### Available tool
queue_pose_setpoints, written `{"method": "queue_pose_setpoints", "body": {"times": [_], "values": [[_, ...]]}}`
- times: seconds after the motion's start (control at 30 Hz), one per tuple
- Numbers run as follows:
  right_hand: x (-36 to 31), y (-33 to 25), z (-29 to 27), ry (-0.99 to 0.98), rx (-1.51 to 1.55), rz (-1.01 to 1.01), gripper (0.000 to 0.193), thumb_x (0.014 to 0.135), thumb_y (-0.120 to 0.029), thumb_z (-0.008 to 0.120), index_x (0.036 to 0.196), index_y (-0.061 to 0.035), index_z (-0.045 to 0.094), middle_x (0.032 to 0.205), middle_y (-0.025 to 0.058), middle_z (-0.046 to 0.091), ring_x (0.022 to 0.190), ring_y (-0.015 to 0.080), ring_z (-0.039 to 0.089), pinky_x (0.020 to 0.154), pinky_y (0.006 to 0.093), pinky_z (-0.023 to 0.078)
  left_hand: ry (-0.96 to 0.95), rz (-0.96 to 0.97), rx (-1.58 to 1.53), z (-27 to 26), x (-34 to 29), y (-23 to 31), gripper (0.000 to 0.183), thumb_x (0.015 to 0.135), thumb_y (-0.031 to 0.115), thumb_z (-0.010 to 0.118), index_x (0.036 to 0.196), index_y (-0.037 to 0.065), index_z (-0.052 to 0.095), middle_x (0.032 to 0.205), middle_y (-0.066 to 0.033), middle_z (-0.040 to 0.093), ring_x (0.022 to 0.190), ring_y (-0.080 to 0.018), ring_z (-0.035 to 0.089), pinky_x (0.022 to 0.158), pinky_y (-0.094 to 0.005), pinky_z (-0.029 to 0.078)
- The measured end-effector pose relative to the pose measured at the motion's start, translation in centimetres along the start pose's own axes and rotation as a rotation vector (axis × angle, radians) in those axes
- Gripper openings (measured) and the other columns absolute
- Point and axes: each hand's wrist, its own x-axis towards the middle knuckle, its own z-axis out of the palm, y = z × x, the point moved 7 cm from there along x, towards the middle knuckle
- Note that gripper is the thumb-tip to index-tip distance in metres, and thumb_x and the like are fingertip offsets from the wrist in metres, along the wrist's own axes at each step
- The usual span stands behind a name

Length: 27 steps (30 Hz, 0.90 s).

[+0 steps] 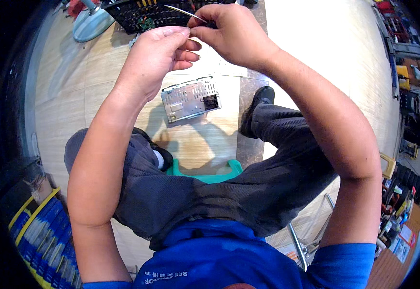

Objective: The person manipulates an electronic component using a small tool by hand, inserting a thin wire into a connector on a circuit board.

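In front of me, at the top of the view, both my hands are raised and meet at the fingertips. The thumb and forefinger of my left hand [154, 55] are pinched together, and what they hold, if anything, is too small to make out; the other fingers curl loosely. Closed around a slim silver-shafted tool that looks like a screwdriver [183, 11] is my right hand [234, 36], its thumb tip touching the left fingertips. The shaft points up and left. Below the hands, a silver slotted metal-cased unit [186, 102], like a car stereo, lies on the floor between my feet.
A black mesh basket [133, 17] with small parts stands beyond my hands, beside a pale round base [92, 25]. A green stool [210, 178] is beneath me. Blue-and-yellow bins [46, 236] stand at lower left; cluttered shelves and a wooden bench [415, 219] line the right.
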Motion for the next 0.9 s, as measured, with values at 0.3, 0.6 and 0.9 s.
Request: {"method": "queue_pose_setpoints", "body": {"times": [0.3, 0.6, 0.9], "values": [[2.4, 19.7, 2.4, 0.284, -0.211, 0.226, 0.028, 0.088, -0.029, 0.068, 0.101, -0.0040, 0.073, 0.088, 0.0211, 0.071, 0.084, 0.0367, 0.070, 0.077, 0.0431, 0.055, 0.122, -0.052, 0.237, -1.4, -0.2, -0.5, 0.043, 0.102, 0.026, 0.053, 0.133, -0.003, 0.054, 0.104, -0.0081, 0.066, 0.087, -0.0132, 0.065, 0.080, -0.0269, 0.053], [-10.2, 41.3, 16.7, 0.135, -0.069, 0.843, 0.017, 0.084, -0.017, 0.072, 0.095, -0.0039, 0.073, 0.086, 0.0126, 0.073, 0.079, 0.0239, 0.069, 0.077, 0.0372, 0.052, 0.157, -0.183, 0.314, -1.9, -1.7, -1.5, 0.040, 0.101, 0.023, 0.053, 0.132, -0.002, 0.056, 0.104, -0.0094, 0.066, 0.090, -0.0145, 0.064, 0.083, -0.0276, 0.052], [-9.7, 43.1, 17.4, 0.098, -0.142, 0.855, 0.021, 0.085, -0.017, 0.068, 0.102, -0.0052, 0.072, 0.098, 0.0178, 0.072, 0.094, 0.0321, 0.070, 0.085, 0.0404, 0.054, 0.163, -0.202, 0.304, -2.5, -1.6, -2.1, 0.035, 0.102, 0.018, 0.052, 0.129, -0.003, 0.058, 0.103, -0.0092, 0.068, 0.091, -0.0149, 0.065, 0.082, -0.0283, 0.052]]}}
